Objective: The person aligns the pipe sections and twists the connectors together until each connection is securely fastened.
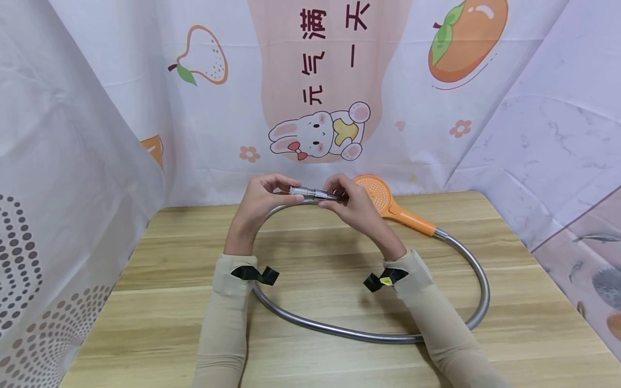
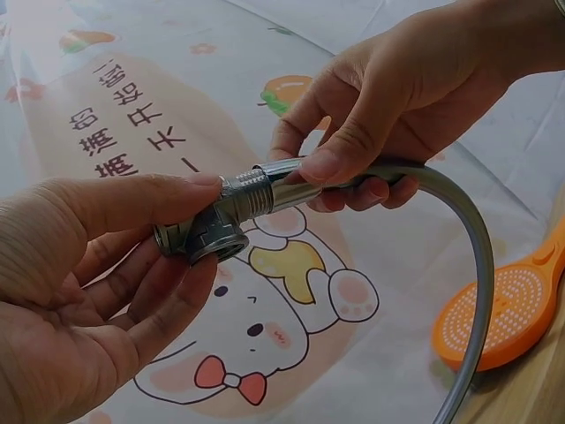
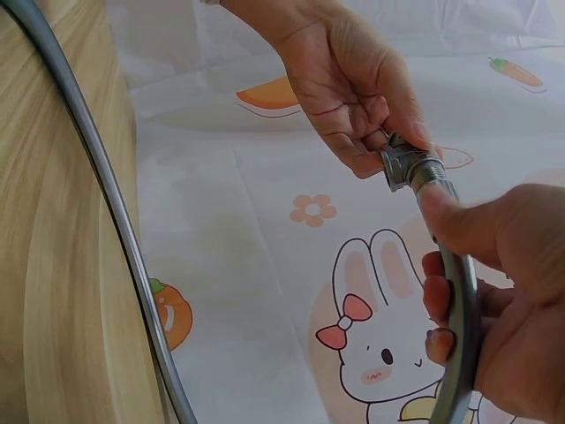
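Observation:
Between left thumb and fingers, my left hand [image 1: 259, 205] pinches a chrome tee fitting [image 2: 212, 231] with an open side outlet. The fitting's threaded end meets the metal end nut [image 2: 287, 184] of a shower hose [image 1: 477, 264], and some thread still shows between them. My right hand [image 1: 356, 205] grips the hose at this nut, thumb on top and fingers curled beneath, as the right wrist view shows. Both hands are raised near the table's back edge. An orange shower head [image 1: 409, 220] lies on the table just right of my right hand, joined to the hose's other end.
The grey metal hose loops across the wooden table [image 1: 335, 285] and passes under both forearms. Behind the table hangs a white printed curtain [image 1: 218, 129] with a rabbit and fruit. More sheets hang at the left and right sides. Black straps circle both sleeved wrists.

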`<state>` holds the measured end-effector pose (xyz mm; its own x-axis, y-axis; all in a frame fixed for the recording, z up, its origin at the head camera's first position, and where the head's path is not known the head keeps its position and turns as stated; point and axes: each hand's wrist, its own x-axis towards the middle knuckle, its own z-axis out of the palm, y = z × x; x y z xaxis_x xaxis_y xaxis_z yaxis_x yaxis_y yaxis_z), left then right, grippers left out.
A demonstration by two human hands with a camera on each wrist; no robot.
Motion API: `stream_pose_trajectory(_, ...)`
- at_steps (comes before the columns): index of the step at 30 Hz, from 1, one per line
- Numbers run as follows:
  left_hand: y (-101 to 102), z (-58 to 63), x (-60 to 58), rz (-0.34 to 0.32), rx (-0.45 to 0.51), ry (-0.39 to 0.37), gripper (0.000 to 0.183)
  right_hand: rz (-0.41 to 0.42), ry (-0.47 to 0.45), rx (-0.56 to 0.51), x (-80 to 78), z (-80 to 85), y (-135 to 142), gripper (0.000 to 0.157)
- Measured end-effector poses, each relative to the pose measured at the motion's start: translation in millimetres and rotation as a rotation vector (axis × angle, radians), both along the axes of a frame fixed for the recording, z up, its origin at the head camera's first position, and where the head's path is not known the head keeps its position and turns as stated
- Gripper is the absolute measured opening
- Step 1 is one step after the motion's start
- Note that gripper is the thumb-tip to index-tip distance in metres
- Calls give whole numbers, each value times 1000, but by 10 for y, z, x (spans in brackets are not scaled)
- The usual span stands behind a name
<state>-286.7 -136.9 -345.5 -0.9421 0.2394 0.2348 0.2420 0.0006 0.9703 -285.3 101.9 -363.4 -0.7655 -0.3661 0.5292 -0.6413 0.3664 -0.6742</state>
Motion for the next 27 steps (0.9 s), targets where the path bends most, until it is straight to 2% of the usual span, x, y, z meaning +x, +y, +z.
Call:
stream_pose_trajectory(9, -6, -22, -29, 19, -58, 16, 23, -27, 2, -21, 2, -21, -22, 20)
stream_pose_trajectory(16, -7, -24, -34, 36, -62, 7, 22, -43, 64, -1, -1, -21, -38, 12)
stream_pose_trajectory(23, -18, -32, -31, 48, -55, 16, 23, -23, 64, 22, -5, -31, -32, 26)
stream_pose_trajectory(27, -16, -36, -29, 38, -57, 16, 22, -20, 54, 2, 0, -34, -32, 23)
